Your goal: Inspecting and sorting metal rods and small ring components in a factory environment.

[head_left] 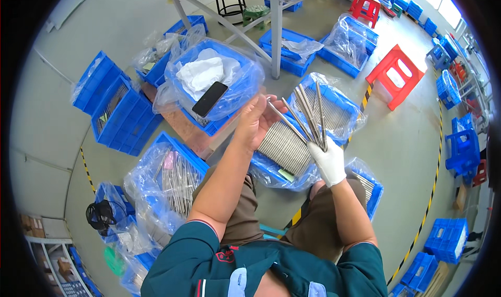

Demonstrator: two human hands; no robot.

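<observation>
My right hand (327,162), in a white glove, is closed round the lower ends of several shiny metal rods (311,114), which fan out upward. One rod (286,119) slants to the left, and its far end lies between the thumb and fingers of my bare left hand (255,120). Below both hands, a blue crate (266,176) lined with clear plastic holds a tight row of metal rods (286,150). Just beyond it, another lined crate (342,138) holds more rods (331,109), partly hidden by the ones in my grip.
A black phone (210,99) rests on a lined crate (216,127) with white cloth (201,73). On the left are stacked blue crates (125,114) and a crate of loose thin rods (180,185). A red stool (396,77) and a table leg (276,33) stand farther off.
</observation>
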